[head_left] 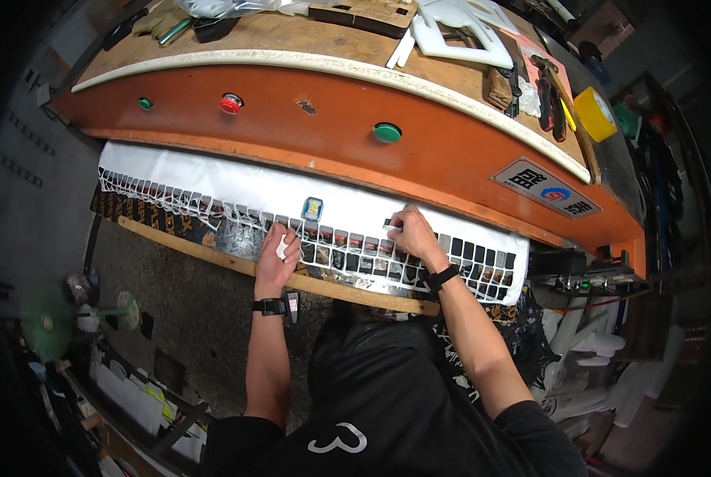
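Note:
A long white sheet (236, 179) lies across the work surface, its near side cut into a lattice of rectangular openings with dark, shiny material showing through. My left hand (277, 256) is closed at the lattice's near edge, with a small white piece (283, 246) showing among its fingers. Farther right, my right hand (413, 236) pinches a small white piece (391, 228) beside a dark opening in the sheet; its fingers partly hide the piece. Between the hands sits a small blue-rimmed rectangular item (312, 208) with a yellowish middle.
An orange machine beam (276, 119) with a red button (231, 103) and green buttons runs behind the sheet. Pliers (545, 103), a hammer, yellow tape (595, 114) and white cut frames crowd its top. A wooden strip (204, 253) borders the near side; a green fan (49, 322) stands left.

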Tool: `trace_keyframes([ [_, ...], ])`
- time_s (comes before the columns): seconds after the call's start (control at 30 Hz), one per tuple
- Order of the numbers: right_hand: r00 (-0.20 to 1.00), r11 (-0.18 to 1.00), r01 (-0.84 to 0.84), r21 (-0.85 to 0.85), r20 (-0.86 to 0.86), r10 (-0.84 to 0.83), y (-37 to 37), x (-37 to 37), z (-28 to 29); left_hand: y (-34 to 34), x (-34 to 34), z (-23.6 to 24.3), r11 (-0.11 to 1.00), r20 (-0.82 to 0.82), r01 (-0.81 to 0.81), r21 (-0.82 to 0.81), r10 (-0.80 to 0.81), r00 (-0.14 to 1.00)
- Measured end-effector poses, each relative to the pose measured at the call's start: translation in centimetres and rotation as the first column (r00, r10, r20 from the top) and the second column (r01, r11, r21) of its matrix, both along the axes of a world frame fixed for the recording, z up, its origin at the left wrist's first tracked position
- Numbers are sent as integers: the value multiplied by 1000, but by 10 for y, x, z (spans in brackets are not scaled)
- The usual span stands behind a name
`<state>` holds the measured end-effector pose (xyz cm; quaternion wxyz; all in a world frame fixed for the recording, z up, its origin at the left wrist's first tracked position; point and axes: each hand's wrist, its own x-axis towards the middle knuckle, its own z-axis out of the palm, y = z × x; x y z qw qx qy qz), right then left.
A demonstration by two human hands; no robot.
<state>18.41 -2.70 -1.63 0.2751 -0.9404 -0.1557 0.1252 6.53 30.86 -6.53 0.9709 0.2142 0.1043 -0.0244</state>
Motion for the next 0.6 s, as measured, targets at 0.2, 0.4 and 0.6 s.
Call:
trace_keyframes([
  [0.2, 972, 978, 113, 174, -222, -73, -2, -12, 6, 1, 0, -3, 1000, 8, 10, -12, -10, 1000],
  [0.4, 978, 905, 103, 413, -207, -17, 13, -7, -7, 1, 0, -4, 1000, -18, 0, -9, 0, 1000],
  [0.6, 998, 990, 38, 135, -50, -32, 27, -6, -4, 0, -1, -1, 1000, -18, -12, -5, 12, 1000],
])
